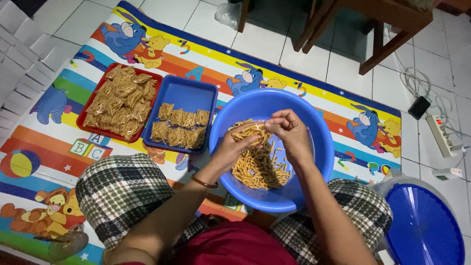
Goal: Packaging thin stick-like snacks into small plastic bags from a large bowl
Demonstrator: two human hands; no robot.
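Head view looked down on a cartoon-printed floor mat (304, 83), where a person in checked trousers sat over a blue basin (319, 127) of loose snack sticks (260, 169). At ten o'clock from the basin stood a blue tray (189, 93) and, beyond it, a red tray (98, 93), both holding filled packets. Above the basin's middle, the left hand (230, 149) cupped a small clear packet (250, 131) of sticks from below while the right hand (290, 131) pinched its mouth. Light, thin and brittle, the sticks looked apt to snap; the slippery film seemed best gripped at its open top.
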